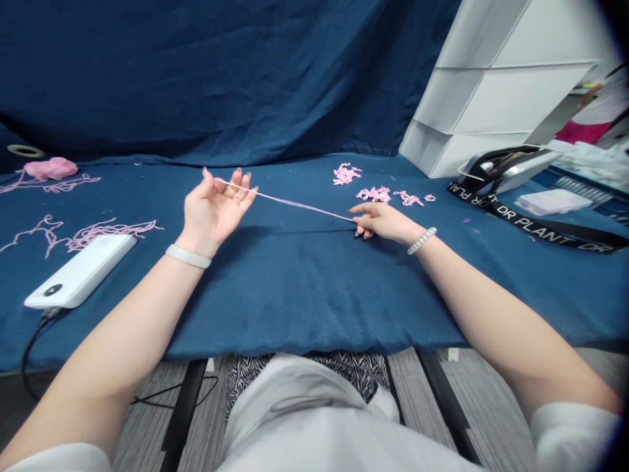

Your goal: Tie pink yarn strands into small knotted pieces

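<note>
Pink yarn (285, 199) runs taut from the left hand (213, 210), fingers spread, grip unclear, to the right hand (386, 223), whose thumb and forefinger pinch it together.

Room setting, viewed from above and looking forward. A dark blue cloth backdrop (196, 72) hangs in loose folds behind the bench (314, 321), which is covered with matching blue fabric that drapes over its front edge. At rear right, a white shelving unit (491, 98) stands tilted in view on the bench. Below, black bench legs (184, 410) meet a grey striped floor (417, 393). Lighting is soft, even and indoor.
</note>
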`<state>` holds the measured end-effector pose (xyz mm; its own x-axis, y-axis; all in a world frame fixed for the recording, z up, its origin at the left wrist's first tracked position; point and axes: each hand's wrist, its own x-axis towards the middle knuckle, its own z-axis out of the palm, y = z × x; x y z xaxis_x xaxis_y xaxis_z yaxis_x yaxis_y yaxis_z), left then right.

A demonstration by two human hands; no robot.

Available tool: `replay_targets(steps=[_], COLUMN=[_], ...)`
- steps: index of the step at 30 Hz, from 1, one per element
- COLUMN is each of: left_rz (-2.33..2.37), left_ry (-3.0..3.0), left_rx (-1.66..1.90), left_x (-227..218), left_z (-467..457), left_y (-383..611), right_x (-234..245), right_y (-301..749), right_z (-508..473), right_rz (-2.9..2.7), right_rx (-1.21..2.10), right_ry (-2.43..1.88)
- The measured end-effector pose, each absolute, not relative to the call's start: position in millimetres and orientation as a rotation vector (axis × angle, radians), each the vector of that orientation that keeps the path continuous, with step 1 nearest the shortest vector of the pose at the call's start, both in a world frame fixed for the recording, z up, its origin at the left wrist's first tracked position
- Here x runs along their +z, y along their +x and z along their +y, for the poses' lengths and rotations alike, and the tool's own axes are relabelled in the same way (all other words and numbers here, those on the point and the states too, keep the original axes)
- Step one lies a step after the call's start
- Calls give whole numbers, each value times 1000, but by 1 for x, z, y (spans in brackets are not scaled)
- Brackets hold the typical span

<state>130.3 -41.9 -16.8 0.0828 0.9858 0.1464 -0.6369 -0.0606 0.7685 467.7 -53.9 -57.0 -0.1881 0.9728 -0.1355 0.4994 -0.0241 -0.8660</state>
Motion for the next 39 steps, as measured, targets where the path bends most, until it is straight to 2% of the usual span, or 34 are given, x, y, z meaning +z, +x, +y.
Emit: replay_targets(steps=[4,8,12,17,19,21,23,26,31,39], left_rz=[713,884,885,800,757,725,722,747,741,914], left_ry=[983,1136,1114,957,890,827,789,781,829,908], left_rx=[1527,1505,1483,1354,1290,1235,1187,1144,1209,1389], left_x=[-4,-3,-7,-14,-19,-26,-31,-36,-36,-31], left_z=[-50,-47,-42,-42,-44,-47,-51,-56,-60,-52], left_y=[126,120,118,128,137,146,154,162,164,155], right_x=[-57,-57,-49,-25,-12,-1,7,11,4,-18], right_y=[470,471,465,455,451,448,445,444,442,430], right_z=[-54,-57,-64,-79,-89,-101,-111,-117,-110,-101], right_rz=[-1802,-1838,-1636,-1241,-1185,-1210,-1207,-1181,-1145,-1197], right_rx=[1171,1344,1519,1422,1282,1079,1013,1073,1164,1358], right_ry=[-1499,-1383,-1127,-683,-720,-969,-960,-788,-943,-844])
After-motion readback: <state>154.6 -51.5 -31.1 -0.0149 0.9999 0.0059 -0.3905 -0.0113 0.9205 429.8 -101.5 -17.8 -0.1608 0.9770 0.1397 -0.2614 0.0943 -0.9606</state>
